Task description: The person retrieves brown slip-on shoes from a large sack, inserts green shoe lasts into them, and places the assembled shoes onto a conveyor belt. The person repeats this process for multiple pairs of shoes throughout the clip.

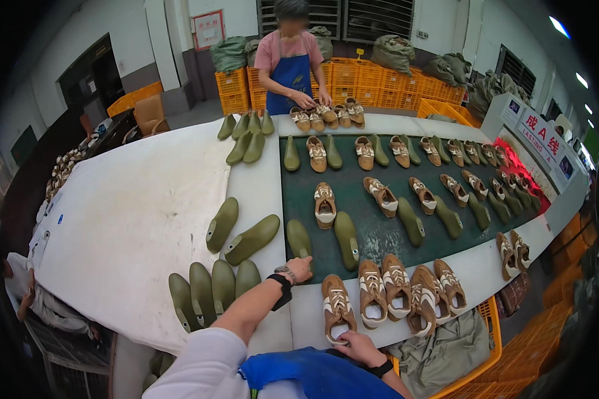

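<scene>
My left hand (pixel 298 268) reaches to the near left corner of the dark green conveyor belt (pixel 386 249), its fingers closed at the heel end of an olive-green shoe last (pixel 298 237). A second last (pixel 345 239) lies just right of it. Close to my body, my right hand (pixel 359 348) pinches the heel of a brown sneaker (pixel 337 300) with white stripes, which rests on the pale table edge. More brown sneakers (pixel 397 286) stand in a row to its right. Beyond my left wrist, two loose lasts (pixel 253 239) lie on the white tabletop.
Several lasts (pixel 203 292) stand by my left forearm. Sneakers and lasts line the belt toward a sign-topped machine (pixel 536 143). Across the table, a co-worker (pixel 291 66) in a blue apron handles sneakers. An orange crate (pixel 489 326) with grey-green cloth sits at my right.
</scene>
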`<state>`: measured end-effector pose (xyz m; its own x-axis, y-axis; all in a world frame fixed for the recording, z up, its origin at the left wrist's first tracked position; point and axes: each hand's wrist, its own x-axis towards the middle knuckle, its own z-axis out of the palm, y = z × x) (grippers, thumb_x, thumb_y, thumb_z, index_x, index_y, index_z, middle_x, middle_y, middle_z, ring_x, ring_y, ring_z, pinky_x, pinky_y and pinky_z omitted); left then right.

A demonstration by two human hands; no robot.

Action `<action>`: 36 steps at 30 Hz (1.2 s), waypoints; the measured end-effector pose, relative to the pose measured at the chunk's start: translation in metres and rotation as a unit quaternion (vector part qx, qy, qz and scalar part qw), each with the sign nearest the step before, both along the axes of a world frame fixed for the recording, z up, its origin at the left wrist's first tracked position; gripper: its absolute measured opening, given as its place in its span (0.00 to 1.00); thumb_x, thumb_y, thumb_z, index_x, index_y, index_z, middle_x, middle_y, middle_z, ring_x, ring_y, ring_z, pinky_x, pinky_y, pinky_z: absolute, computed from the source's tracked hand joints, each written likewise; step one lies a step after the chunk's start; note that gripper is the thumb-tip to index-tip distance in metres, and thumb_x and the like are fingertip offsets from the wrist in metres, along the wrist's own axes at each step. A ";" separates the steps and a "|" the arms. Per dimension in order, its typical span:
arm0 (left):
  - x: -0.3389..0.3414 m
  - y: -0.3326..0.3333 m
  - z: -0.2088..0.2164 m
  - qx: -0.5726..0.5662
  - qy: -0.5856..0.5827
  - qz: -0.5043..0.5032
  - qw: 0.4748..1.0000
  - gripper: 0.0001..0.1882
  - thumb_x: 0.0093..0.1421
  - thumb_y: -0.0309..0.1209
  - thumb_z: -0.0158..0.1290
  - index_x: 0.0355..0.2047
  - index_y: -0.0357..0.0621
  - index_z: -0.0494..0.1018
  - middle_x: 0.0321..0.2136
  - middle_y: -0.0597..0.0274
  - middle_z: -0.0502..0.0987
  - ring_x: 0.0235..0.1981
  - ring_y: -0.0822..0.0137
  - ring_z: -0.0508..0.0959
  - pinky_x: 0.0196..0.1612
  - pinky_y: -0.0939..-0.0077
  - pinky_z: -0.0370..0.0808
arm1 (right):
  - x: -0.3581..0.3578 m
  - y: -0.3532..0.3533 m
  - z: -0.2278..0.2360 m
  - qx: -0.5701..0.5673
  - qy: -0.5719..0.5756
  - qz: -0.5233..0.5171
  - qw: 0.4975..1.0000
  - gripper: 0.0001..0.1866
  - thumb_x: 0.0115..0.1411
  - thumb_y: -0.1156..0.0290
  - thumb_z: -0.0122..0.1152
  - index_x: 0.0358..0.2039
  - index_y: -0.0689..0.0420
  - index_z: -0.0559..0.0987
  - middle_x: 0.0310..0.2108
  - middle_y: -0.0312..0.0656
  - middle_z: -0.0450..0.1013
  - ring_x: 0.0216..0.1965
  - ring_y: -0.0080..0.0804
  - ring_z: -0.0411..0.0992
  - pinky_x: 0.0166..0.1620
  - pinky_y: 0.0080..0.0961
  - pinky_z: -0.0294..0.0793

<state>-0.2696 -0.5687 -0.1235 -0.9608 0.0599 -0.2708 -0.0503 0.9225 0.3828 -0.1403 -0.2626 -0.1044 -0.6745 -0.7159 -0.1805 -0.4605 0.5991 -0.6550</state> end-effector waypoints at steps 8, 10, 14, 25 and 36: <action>0.167 -0.038 0.042 0.000 0.201 -0.032 0.979 0.28 0.48 0.41 0.61 0.48 0.45 0.71 0.42 0.47 0.74 0.49 0.49 0.70 0.50 0.57 0.69 | 0.001 -0.011 0.013 -0.009 0.049 0.015 0.999 0.14 0.55 0.59 0.60 0.39 0.54 0.78 0.34 0.45 0.74 0.38 0.46 0.74 0.39 0.37 0.74; 0.207 -0.030 0.038 -0.135 0.219 -0.007 0.966 0.27 0.43 0.41 0.64 0.43 0.44 0.73 0.45 0.51 0.73 0.56 0.51 0.65 0.58 0.49 0.60 | -0.002 -0.018 0.013 0.028 0.036 0.014 0.999 0.15 0.55 0.60 0.61 0.40 0.55 0.77 0.35 0.46 0.74 0.38 0.47 0.74 0.40 0.37 0.74; 0.222 -0.019 0.021 -0.191 0.175 -0.024 0.966 0.26 0.41 0.41 0.64 0.41 0.44 0.75 0.48 0.54 0.72 0.57 0.52 0.63 0.63 0.36 0.44 | -0.001 -0.028 0.013 0.036 0.005 0.054 0.998 0.14 0.55 0.65 0.60 0.42 0.54 0.75 0.35 0.45 0.73 0.40 0.48 0.73 0.41 0.40 0.73; 0.217 -0.030 0.008 -0.164 0.150 -0.069 0.973 0.25 0.45 0.40 0.61 0.44 0.45 0.74 0.36 0.59 0.79 0.52 0.54 0.69 0.62 0.32 0.42 | 0.122 0.116 -0.064 -0.026 0.048 -0.422 0.905 0.15 0.54 0.66 0.51 0.40 0.57 0.79 0.36 0.51 0.77 0.39 0.50 0.75 0.43 0.40 0.74; 0.232 0.063 0.116 -0.009 0.141 -0.182 0.973 0.29 0.50 0.37 0.60 0.52 0.42 0.68 0.43 0.52 0.75 0.51 0.49 0.70 0.59 0.42 0.55 | 0.244 0.310 -0.147 0.139 -0.274 -0.653 0.692 0.14 0.51 0.64 0.54 0.29 0.61 0.81 0.20 0.49 0.76 0.22 0.41 0.76 0.28 0.33 0.75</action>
